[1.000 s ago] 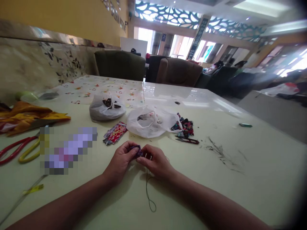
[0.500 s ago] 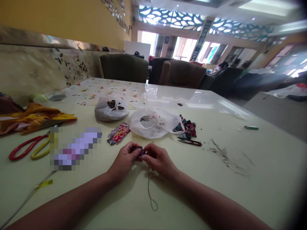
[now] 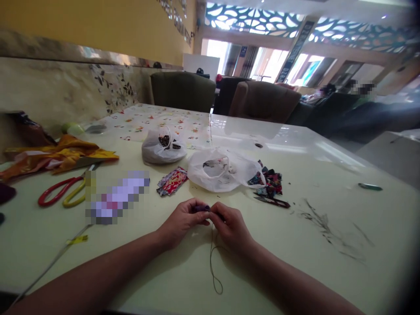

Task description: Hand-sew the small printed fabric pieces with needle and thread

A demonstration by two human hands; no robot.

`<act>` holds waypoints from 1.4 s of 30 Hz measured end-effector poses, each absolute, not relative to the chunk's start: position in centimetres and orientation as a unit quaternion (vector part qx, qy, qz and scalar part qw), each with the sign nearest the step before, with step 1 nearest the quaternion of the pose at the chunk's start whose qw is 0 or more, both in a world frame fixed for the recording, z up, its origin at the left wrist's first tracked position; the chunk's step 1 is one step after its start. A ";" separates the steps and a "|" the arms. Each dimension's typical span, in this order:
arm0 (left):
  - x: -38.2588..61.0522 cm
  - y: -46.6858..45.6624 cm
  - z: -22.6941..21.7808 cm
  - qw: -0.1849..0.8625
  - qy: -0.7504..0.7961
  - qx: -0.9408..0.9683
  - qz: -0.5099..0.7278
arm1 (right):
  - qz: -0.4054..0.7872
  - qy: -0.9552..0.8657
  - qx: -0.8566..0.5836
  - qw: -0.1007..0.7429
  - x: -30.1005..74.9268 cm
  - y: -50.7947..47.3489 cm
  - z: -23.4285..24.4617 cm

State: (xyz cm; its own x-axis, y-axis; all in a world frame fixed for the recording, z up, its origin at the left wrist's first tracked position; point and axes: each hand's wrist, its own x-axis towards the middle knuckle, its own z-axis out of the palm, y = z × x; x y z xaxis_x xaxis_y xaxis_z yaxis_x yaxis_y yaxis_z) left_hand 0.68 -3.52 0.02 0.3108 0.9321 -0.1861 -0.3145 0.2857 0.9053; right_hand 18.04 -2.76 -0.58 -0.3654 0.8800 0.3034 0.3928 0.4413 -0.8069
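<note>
The pale table (image 3: 295, 232) carries two white plastic bags (image 3: 213, 183), patterned cloth pieces (image 3: 175, 180), scissors (image 3: 76, 179), thread snips (image 3: 275, 201) and dark strands (image 3: 320, 222).

We see lettering (image 3: 301, 39) on the pillar (image 3: 295, 50), a small blue sign (image 3: 243, 51) beside the curtains (image 3: 250, 62) and shiny characters (image 3: 179, 19) on the yellow wall (image 3: 98, 27), but we can read none of it

The light seems to be daylight, strongest at the windows (image 3: 272, 63), which are washed out to white. The far part of the surface (image 3: 278, 273) carries glossy white reflections, while the chairs (image 3: 183, 92) are dim. Below the left hand (image 3: 180, 223) lies a soft shadow. The far right is smeared and hazy, its corners fall into black, and coarse square blocks cover a pale thing (image 3: 121, 194) at left.
</note>
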 end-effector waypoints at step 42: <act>-0.3 -2.1 -0.5 0.626 0.458 0.355 0.522 | 0.037 -0.764 -0.483 0.425 22.4 1.5 0.6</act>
